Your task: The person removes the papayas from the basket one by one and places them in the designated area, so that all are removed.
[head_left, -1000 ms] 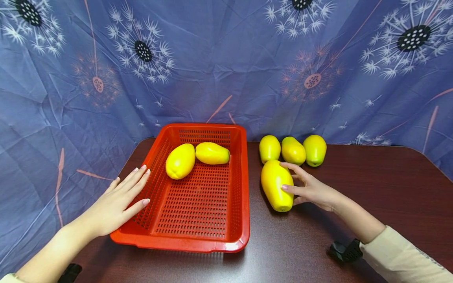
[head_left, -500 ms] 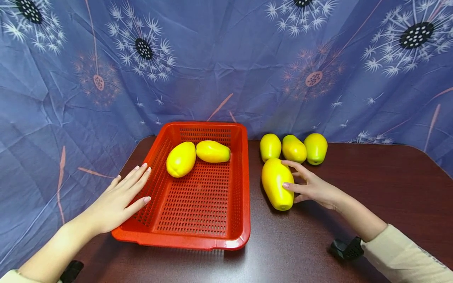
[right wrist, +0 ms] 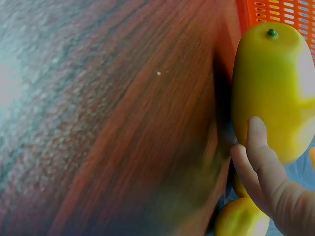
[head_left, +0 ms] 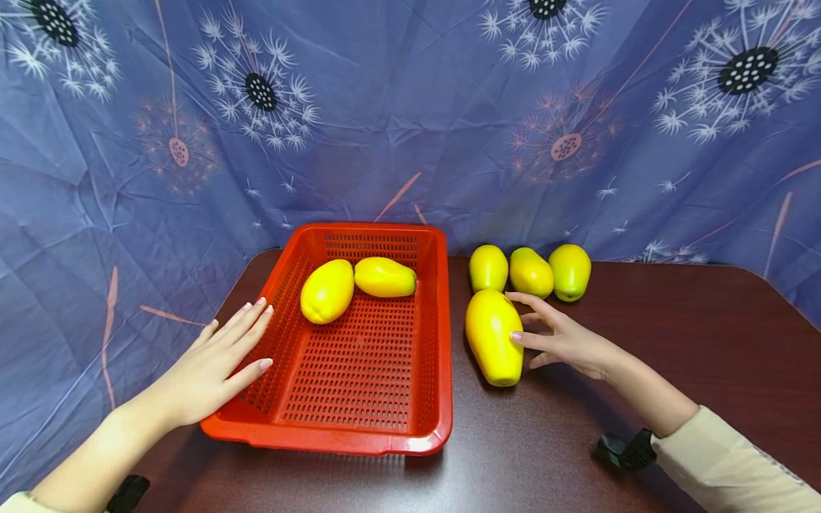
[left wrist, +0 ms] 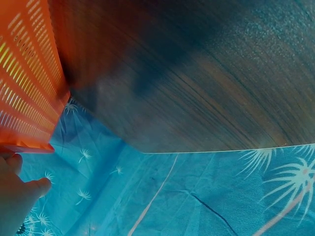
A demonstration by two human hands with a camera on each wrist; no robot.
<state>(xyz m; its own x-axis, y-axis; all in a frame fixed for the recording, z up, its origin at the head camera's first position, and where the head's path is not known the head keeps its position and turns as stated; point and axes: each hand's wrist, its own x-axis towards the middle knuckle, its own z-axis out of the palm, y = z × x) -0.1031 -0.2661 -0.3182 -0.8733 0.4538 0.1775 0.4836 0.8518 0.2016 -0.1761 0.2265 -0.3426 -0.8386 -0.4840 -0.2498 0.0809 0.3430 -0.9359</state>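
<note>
A large yellow papaya (head_left: 494, 338) lies on the dark table just right of the red basket (head_left: 368, 443). My right hand (head_left: 567, 342) is at its right side, fingers spread and fairly straight, thumb tip against the skin. In the right wrist view, fingers (right wrist: 257, 132) show beside the lower part of the papaya (right wrist: 270, 83). My left hand (head_left: 214, 367) rests with extended fingers on the basket's left rim. Inside the basket, two yellow papayas lie toward the back: one on the left (head_left: 327, 292), one on the right (head_left: 385, 277).
Three smaller yellow-green fruits stand in a row behind the large papaya: a left one (head_left: 489, 268), a middle one (head_left: 532, 273) and a right one (head_left: 570, 273). A blue dandelion-print cloth (head_left: 398, 128) hangs behind the table (head_left: 693, 335).
The large papaya has shifted slightly left and turned a little, away from my right palm. My right hand has barely moved. The left hand stays at the basket rim.
</note>
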